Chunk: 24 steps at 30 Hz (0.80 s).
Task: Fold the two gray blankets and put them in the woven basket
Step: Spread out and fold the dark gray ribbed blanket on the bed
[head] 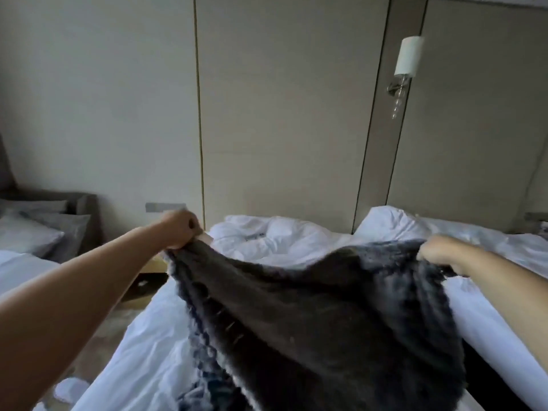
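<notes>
Both arms stretch a gray blanket (320,315), left hand (181,228) and right hand (441,252) clenched on corners, over rumpled white bedding (267,235).

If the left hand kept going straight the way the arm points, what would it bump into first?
Probably the beige wall panel behind the bed. The left hand, gripping the gray blanket, seems to have nothing nearer ahead, though depth is hard to judge.

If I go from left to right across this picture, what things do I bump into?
gray pillow → left hand → gray blanket → wall lamp → right hand
</notes>
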Tool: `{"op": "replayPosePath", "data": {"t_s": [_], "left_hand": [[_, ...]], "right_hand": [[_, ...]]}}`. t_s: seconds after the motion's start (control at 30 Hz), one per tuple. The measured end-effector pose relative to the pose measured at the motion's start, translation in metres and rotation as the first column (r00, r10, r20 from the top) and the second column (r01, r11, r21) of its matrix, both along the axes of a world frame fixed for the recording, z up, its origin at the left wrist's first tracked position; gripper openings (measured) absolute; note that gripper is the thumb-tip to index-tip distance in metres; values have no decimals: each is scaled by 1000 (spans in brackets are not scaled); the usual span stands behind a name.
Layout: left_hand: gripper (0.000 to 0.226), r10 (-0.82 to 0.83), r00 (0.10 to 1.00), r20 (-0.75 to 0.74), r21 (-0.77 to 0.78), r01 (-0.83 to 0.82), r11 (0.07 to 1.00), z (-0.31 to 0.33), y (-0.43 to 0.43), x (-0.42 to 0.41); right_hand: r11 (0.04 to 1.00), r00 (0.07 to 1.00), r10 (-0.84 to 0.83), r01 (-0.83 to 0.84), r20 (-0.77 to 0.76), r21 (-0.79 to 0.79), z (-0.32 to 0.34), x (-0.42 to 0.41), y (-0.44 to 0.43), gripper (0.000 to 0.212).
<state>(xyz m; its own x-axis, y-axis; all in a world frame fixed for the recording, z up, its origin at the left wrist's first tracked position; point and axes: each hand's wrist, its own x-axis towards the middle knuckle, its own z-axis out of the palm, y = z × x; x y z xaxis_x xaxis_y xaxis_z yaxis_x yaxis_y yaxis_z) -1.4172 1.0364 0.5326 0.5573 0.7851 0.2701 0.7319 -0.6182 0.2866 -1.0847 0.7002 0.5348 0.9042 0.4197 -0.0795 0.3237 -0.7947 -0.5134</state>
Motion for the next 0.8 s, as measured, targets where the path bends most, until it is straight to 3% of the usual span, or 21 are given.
{"op": "replayPosePath", "data": {"t_s": [0.03, 0.1, 0.17, 0.2, 0.23, 0.27, 0.3, 0.33, 0.37, 0.4, 0.43, 0.47, 0.5, 0.53, 0.57, 0.63, 0.7, 0.77, 0.8], "left_hand": [[12, 7, 980, 201, 25, -13, 1000, 0, -2, 5], [12, -19, 814, 581, 92, -43, 995, 4, -14, 15], [9, -84, 685, 723, 120, -6, 993, 3, -25, 24], [5, -111, 697, 709, 114, 42, 993, -1, -30, 27], [6, -144, 761, 633, 85, 116, 990, -8, -33, 28], [10, -188, 865, 466, 30, 196, 980, -18, -32, 26], [14, -247, 950, 192, -60, 262, 963, -28, -32, 23], [17, -308, 945, -107, -187, 285, 940, -38, -35, 17], [18, -311, 904, -294, -264, 236, 935, -49, -33, 11], [14, -271, 888, -372, -244, 188, 951, -56, -31, 5], [9, -207, 947, -245, -201, 159, 967, -61, -29, 0], [8, -107, 994, -19, -132, 104, 986, -65, -25, -6], [8, 10, 967, 253, -74, 9, 997, -69, -20, -6], [6, 58, 906, 419, -46, -43, 998, -73, -18, -6], [4, 58, 885, 462, -52, -39, 998, -78, -20, -5], [9, 33, 923, 383, -162, 32, 986, -106, -28, -3], [23, 57, 965, 254, -293, 21, 956, -151, -45, -11], [45, 45, 994, -98, -401, -81, 912, -212, -76, -28], [52, -9, 943, -334, -478, -161, 863, -246, -94, -41]], "right_hand": [[995, 996, -38, 30, 85, 97, 3, 3, -3, 17], [905, 934, -209, 72, 291, 418, 10, 10, -2, 24], [654, 859, -432, 89, 274, 751, 11, 3, -4, 28], [582, 841, -474, 76, 261, 810, 8, -5, -6, 26], [620, 858, -441, 81, 262, 780, 3, -9, -7, 23], [742, 906, -344, 102, 246, 662, -5, -9, -11, 18], [891, 968, -200, 117, 149, 440, -15, -12, -14, 12], [978, 995, -87, 93, -39, 187, -25, -17, -19, 15], [999, 982, -45, 46, -186, -1, -34, -17, -25, 21], [996, 978, -36, 19, -207, -83, -41, -16, -28, 23], [998, 994, -38, 33, -102, -54, -46, -12, -30, 18], [995, 993, -83, 78, 79, 65, -51, -7, -31, 12], [969, 963, -154, 103, 221, 225, -54, -5, -29, 10], [942, 937, -169, 63, 305, 329, -59, -6, -27, 13], [916, 936, -146, 6, 319, 402, -64, -12, -23, 16], [849, 984, -70, -26, 161, 527, -90, -20, -11, 22], [799, 986, 35, 69, -161, 598, -134, -32, -9, 23], [910, 862, 105, 119, -497, 397, -208, -55, -22, 20], [980, 776, 58, 78, -629, 185, -253, -69, -35, 22]]}}
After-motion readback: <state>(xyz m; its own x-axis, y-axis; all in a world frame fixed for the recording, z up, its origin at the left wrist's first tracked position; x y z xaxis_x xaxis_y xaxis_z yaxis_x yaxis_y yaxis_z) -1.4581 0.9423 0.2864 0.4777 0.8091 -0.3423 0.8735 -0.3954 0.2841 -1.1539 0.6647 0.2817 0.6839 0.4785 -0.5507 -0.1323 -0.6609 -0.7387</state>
